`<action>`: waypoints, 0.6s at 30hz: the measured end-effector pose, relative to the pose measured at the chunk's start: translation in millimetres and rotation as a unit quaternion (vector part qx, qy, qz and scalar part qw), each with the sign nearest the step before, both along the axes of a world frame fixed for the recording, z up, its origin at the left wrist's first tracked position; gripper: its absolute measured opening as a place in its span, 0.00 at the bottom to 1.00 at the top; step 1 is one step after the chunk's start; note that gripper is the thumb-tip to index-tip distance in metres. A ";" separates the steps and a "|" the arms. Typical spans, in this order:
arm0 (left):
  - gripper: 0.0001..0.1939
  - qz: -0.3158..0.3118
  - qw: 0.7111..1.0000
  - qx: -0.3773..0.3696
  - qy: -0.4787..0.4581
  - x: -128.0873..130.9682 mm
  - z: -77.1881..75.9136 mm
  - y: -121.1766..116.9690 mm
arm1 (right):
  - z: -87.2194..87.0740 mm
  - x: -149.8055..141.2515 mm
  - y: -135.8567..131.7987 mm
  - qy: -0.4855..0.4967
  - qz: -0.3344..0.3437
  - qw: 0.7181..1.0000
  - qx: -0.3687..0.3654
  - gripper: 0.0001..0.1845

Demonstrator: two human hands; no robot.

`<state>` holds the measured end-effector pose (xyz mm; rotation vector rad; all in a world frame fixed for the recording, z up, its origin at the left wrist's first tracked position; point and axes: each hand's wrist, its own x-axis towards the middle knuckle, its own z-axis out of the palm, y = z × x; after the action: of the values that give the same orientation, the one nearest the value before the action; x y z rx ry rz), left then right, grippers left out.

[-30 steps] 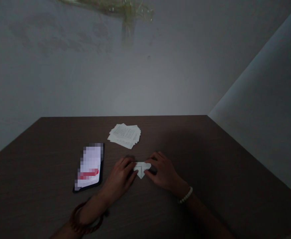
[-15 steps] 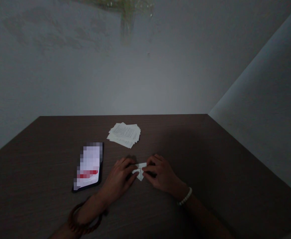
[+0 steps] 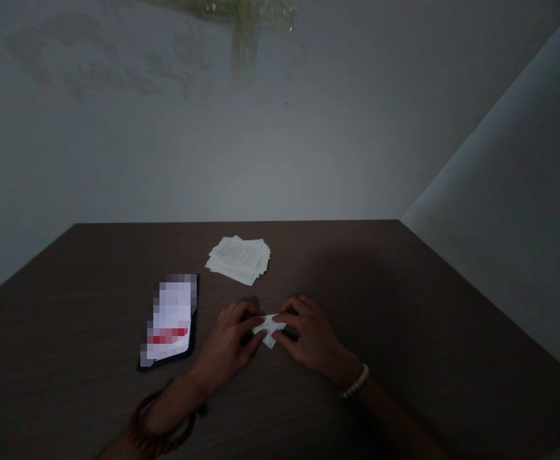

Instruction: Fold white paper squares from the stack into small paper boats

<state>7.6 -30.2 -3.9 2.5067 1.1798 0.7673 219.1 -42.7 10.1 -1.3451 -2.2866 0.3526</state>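
Observation:
A small white folded paper (image 3: 270, 329) with a downward point lies on the dark brown table (image 3: 404, 332). My left hand (image 3: 229, 345) presses its left side with the fingertips; a brown bead bracelet circles that wrist. My right hand (image 3: 308, 338) pinches the paper's right side, fingers curled over it; a white bead bracelet is on that wrist. Both hands meet over the paper and cover most of its outer parts.
A phone (image 3: 170, 321) with a lit screen lies to the left of my left hand. A loose stack of printed paper slips (image 3: 239, 259) sits farther back. Grey walls rise behind the table and at the right.
My two hands have drawn closer together over the folded paper, so less of it shows now. The phone and the stack of slips have stayed put.

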 end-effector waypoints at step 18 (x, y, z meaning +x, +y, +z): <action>0.14 0.006 1.000 -0.012 0.016 -1.9 0.3 -1.1 | 1.1 -2.5 0.5 0.026 0.002 1.000 0.011 0.15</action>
<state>5.7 -31.3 -3.6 2.5026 1.2092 0.7151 216.6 -42.2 11.3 -1.3049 -2.2456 0.3586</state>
